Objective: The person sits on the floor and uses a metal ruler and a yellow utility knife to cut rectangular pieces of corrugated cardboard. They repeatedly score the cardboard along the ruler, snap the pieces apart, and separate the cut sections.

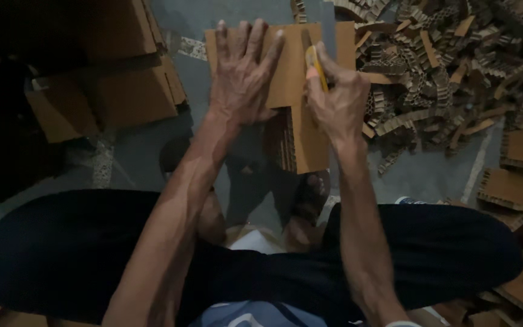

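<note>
The yellow utility knife (313,62) could slip and nick the left hand (243,72) lying just beside its cut line. The right hand (337,100) has its fingers clamped around the knife. Left fingers spread flat, pressing the cardboard sheet (292,79), which rests on a cardboard stack (301,142) ahead of the knees; cardboard scraps (449,66) lie beyond.

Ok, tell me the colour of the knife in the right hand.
Yellow: the utility knife handle, seen in the head view.
</note>
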